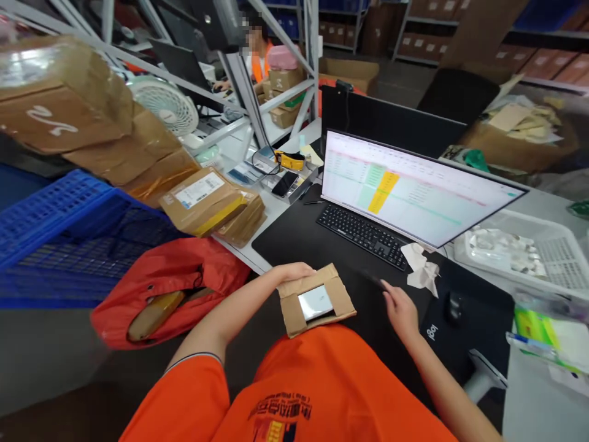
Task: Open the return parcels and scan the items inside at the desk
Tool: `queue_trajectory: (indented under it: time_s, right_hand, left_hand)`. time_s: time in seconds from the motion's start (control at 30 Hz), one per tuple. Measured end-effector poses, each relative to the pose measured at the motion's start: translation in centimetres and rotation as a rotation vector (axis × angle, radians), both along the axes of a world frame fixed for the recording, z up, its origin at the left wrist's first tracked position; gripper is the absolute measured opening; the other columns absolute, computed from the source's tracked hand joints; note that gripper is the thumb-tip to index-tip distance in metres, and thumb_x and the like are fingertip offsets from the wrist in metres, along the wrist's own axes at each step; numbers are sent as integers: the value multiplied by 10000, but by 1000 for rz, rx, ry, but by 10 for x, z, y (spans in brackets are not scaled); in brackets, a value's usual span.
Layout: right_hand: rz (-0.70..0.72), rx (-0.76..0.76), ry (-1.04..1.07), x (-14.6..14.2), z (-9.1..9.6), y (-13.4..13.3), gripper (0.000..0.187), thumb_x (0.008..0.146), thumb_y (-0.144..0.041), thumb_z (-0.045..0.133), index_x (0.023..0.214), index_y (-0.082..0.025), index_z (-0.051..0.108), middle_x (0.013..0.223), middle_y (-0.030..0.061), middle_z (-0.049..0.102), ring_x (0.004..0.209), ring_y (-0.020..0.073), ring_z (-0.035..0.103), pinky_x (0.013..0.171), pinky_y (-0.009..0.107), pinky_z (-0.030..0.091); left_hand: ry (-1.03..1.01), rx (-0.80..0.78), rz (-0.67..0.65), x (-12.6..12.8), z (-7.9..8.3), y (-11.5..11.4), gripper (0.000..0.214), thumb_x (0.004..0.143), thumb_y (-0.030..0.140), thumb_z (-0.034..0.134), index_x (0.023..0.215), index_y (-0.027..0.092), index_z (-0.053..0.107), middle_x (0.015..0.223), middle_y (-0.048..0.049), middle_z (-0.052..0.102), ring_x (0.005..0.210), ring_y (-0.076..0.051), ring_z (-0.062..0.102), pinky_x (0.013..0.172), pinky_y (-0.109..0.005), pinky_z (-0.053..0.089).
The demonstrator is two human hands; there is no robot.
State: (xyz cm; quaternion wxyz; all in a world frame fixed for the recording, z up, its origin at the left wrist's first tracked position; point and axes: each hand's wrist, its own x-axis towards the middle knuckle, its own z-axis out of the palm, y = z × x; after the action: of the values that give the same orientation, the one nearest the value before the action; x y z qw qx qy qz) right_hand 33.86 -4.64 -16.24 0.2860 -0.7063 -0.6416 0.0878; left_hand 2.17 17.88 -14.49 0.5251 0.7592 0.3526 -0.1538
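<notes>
My left hand (286, 273) is closed on the top left edge of an opened brown cardboard parcel (338, 301) that lies at the near edge of the black desk mat (294, 236). A silvery wrapped item (315, 302) shows in the parcel's opened middle. My right hand (401, 310) hovers just right of the parcel over the mat, fingers stretched out and blurred, with something thin and dark at the fingertips that I cannot make out. A black keyboard (361, 232) and a monitor (414, 187) with a spreadsheet stand behind.
Brown parcels (202, 201) pile up at the left beside a blue crate (59, 209) and a red bag (170, 276). A mouse (453, 307), crumpled paper (421, 265) and a white basket (556, 245) sit right. Another person (260, 58) works behind the shelf frame.
</notes>
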Motion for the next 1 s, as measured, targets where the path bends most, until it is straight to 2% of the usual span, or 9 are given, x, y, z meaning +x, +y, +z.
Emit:
queue_trajectory:
  time_s: [0.13,0.23,0.37,0.47,0.63,0.73,0.83,0.93,1.0]
  right_hand:
    - [-298,-85,-152,41,-56,-28,496,988,-361,301,1235,-109,651,905,154,668,822,281,623,707,429,517]
    - [-331,-88,-206,35,-64,-28,517,957,-347,305,1162,-47,673,1027,244,637,912,350,617,750,522,512]
    - [-177,-133,19,-22,-15,6,504,954,-416,403,1329,-122,565,1260,205,557,1127,321,580,951,498,496]
    - [79,-257,192,-83,35,40,635,910,-424,516,1491,-205,381,1371,144,506,1214,264,554,1030,408,478]
    - [167,-619,-8,-149,68,77,961,667,-195,729,1524,-73,314,1551,270,321,1332,398,464,1051,448,449]
    - [225,-650,154,-136,66,83,869,698,-150,627,1508,-33,334,1555,278,326,1389,366,425,1121,435,378]
    - [202,-540,489,-99,60,82,710,779,-207,480,1477,-101,411,1338,172,615,1220,272,594,1048,407,452]
    - [101,-475,738,-70,45,77,682,830,-301,441,1490,-158,346,1042,87,720,902,223,684,853,392,543]
    - [56,-447,819,-64,33,72,697,857,-362,431,1506,-176,256,1105,104,687,883,218,681,807,397,554]
  left_hand:
    - [30,79,46,15,-12,-20,371,912,461,536,852,142,717,854,-56,748,798,-202,665,729,-274,505]
    - [44,242,134,14,11,-23,335,915,417,545,1058,152,693,1074,-108,731,997,-255,654,882,-335,498]
    - [95,662,417,-5,62,-42,471,984,395,396,1333,108,527,1360,-219,564,1294,-345,491,1092,-473,367]
    - [188,834,576,-15,78,-85,684,888,432,579,1452,92,395,1504,-260,394,1379,-400,405,1098,-494,377]
    - [223,511,764,-27,45,-145,961,739,297,705,1536,80,214,1621,-301,58,1463,-463,259,1082,-504,404]
    - [33,355,960,-45,33,-148,859,707,221,666,1484,101,320,1579,-264,249,1431,-388,371,1123,-450,380]
    - [-221,193,1139,-72,35,-142,683,660,192,627,1328,152,492,1412,-181,526,1350,-336,478,1091,-430,423]
    - [-431,-190,1304,-99,33,-139,602,606,181,591,1207,182,564,1231,-121,661,1170,-319,610,902,-407,543]
    - [-541,-432,1388,-112,23,-141,592,561,167,608,1152,173,595,1135,-104,702,1061,-301,659,834,-383,561]
